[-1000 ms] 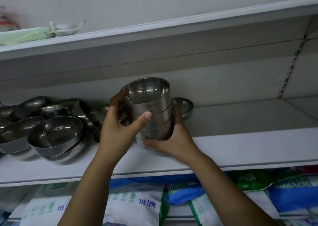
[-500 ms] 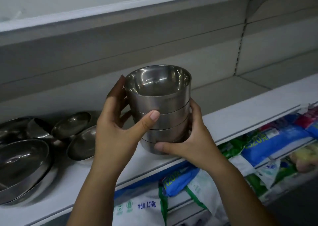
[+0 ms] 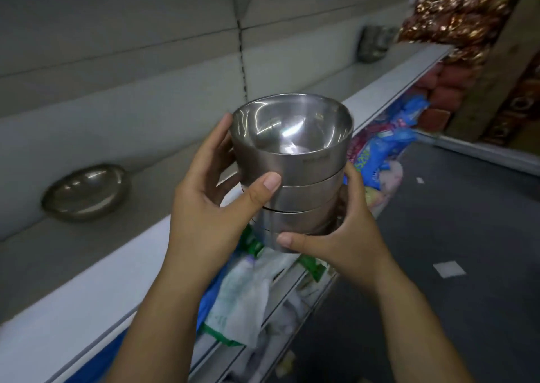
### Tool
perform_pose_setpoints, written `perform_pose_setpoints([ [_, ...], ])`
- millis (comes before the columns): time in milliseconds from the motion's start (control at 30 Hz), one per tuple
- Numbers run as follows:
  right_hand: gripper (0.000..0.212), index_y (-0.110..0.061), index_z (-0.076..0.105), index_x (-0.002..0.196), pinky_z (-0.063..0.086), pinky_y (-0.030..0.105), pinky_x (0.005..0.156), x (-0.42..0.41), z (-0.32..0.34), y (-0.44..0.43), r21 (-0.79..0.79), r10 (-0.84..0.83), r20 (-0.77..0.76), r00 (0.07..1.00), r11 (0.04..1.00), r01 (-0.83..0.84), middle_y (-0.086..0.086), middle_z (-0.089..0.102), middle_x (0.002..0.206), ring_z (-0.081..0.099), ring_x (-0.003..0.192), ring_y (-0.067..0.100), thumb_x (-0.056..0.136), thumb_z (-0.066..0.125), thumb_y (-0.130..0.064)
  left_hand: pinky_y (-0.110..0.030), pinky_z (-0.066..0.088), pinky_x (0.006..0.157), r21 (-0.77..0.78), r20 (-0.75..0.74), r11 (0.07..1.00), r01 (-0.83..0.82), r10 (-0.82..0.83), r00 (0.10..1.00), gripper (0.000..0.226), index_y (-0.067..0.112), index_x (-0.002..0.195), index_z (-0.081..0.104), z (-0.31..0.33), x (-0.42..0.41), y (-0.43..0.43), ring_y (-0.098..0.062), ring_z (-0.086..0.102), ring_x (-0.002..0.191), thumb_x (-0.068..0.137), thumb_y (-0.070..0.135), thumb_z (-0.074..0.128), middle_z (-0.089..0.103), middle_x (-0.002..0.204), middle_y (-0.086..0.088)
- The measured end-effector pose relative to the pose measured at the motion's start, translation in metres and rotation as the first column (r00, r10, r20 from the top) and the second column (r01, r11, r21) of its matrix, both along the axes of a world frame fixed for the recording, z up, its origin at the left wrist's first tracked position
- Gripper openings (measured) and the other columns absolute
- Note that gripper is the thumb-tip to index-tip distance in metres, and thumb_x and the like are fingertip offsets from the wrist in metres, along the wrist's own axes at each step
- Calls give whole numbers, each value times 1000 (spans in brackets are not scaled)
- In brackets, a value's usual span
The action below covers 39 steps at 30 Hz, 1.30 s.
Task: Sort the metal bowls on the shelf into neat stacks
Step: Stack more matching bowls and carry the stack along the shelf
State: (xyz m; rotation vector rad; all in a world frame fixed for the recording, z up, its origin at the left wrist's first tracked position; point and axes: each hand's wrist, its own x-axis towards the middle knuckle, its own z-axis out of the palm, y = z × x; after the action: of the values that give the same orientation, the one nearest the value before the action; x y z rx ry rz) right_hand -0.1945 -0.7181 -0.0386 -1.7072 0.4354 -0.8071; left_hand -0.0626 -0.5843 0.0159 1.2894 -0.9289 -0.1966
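Cupping stack (image 3: 306,198): left grip (image 3: 210,207), right grip (image 3: 344,236)

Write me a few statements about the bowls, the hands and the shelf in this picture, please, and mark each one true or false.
1. The left hand and the right hand both hold the stack of bowls. True.
2. The top bowl is full of rice. False: the top bowl is empty.
3. A single bowl lies on the shelf, to the left of the hands. True.
4. The stack of bowls stands on the shelf. False: it is held up in the air, out in front of the shelf's edge.
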Motion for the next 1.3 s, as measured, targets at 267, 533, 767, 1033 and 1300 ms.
perform_pose_setpoints([
  [267, 129, -49, 23, 151, 56, 37, 101, -57, 0, -110, 32, -97, -10, 995, 995, 97, -18, 57, 140, 59, 126, 1, 50, 100, -24, -37, 51, 104, 5, -23, 994, 105, -105, 994, 83, 32, 150, 43, -1, -44, -129, -2, 54, 131, 77, 27, 83, 58, 142, 15],
  [533, 127, -50, 27, 150, 54, 35, 102, -110, 8, -242, -20, -136, 7, 991, 991, 136, -26, 57, 137, 58, 125, -2, 51, 100, -20, -46, 49, 106, -24, -8, 988, 150, -151, 989, 80, 32, 149, 44, 3, -92, -263, -12, 55, 133, 80, 28, 84, 58, 143, 10],
  [767, 131, -54, 23, 151, 53, 35, 104, -133, 7, -334, -33, -117, -16, 993, 993, 116, -30, 50, 143, 53, 130, -5, 51, 102, -26, -44, 51, 104, 0, -42, 988, 156, -156, 987, 78, 34, 147, 46, 5, -116, -348, -10, 59, 128, 79, 28, 83, 60, 140, 15],
  [1033, 131, -58, 21, 149, 53, 37, 104, -111, 7, -438, -68, -105, -44, 994, 992, 102, -30, 49, 144, 52, 132, -2, 51, 102, -27, -33, 53, 100, 39, -43, 996, 83, -81, 996, 73, 40, 141, 51, 7, -93, -443, -1, 62, 120, 75, 27, 79, 64, 132, 20],
  [1300, 129, -56, 24, 148, 54, 36, 103, -27, 28, -545, -124, -8, 2, 1000, 992, 8, -21, 53, 144, 54, 131, 2, 52, 102, -24, -35, 50, 102, -51, -45, 998, -32, 30, 999, 86, 28, 145, 49, 12, -19, -540, -5, 60, 125, 68, 37, 86, 62, 137, 13],
])
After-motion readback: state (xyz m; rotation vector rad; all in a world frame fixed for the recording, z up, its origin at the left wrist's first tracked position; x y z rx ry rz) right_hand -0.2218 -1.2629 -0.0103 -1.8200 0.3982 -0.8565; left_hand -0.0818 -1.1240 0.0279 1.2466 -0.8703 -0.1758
